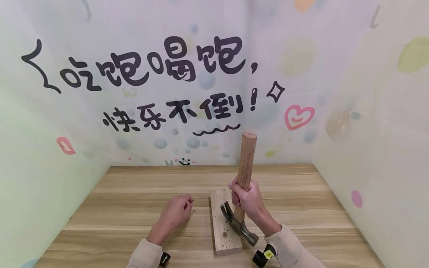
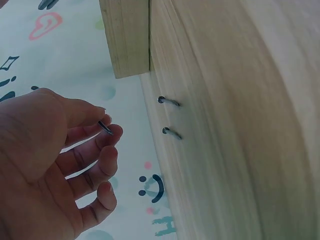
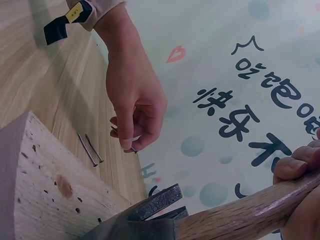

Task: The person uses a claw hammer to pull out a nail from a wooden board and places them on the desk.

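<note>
My left hand [image 1: 175,211] is over the tabletop, left of a wooden block [image 1: 218,222]. In the left wrist view its thumb and index finger pinch a small dark nail [image 2: 105,127], mostly hidden by the fingers; the other fingers are loosely bent. My right hand [image 1: 249,200] grips a claw hammer [image 1: 247,158] by its wooden handle, which points upward. The hammer's metal head [image 1: 238,225] is low over the block's right side, claw toward the left; whether it touches the block, I cannot tell. Dark holes and marks dot the block's face.
Two loose nails [image 2: 172,133] lie side by side on the wood-grain table [image 1: 140,186], seen in both wrist views. A printed backdrop [image 1: 151,22] with black lettering rises behind the table, with pale walls [image 1: 385,123] on both sides.
</note>
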The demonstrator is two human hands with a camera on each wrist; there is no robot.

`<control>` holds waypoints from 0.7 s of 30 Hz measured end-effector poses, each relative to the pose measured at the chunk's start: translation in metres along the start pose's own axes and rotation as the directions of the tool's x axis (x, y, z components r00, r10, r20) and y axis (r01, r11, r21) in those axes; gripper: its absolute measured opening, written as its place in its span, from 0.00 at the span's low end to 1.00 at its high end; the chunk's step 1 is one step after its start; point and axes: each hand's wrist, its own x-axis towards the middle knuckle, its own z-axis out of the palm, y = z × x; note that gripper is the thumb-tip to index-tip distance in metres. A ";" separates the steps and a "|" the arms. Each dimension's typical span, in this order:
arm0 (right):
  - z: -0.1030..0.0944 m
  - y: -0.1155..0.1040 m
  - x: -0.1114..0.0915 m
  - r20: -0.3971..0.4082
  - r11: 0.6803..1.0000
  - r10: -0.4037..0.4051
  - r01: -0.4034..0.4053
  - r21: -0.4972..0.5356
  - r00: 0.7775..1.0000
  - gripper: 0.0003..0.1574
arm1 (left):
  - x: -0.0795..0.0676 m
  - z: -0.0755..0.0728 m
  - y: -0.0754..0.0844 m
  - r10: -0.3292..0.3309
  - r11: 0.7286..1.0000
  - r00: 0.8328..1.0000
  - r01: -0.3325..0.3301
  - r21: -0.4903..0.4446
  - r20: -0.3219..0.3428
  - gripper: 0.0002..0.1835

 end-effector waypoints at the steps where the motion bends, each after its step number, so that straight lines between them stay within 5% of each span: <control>1: 0.000 0.000 0.000 -0.002 1.000 0.002 -0.002 -0.004 1.000 0.14 | 0.000 0.000 -0.001 -0.008 1.000 1.000 0.008 0.003 0.005 0.03; 21: 0.000 0.001 -0.001 0.022 0.999 -0.007 0.008 -0.041 1.000 0.13 | -0.004 0.000 -0.017 -0.205 0.973 0.966 0.185 0.138 0.157 0.11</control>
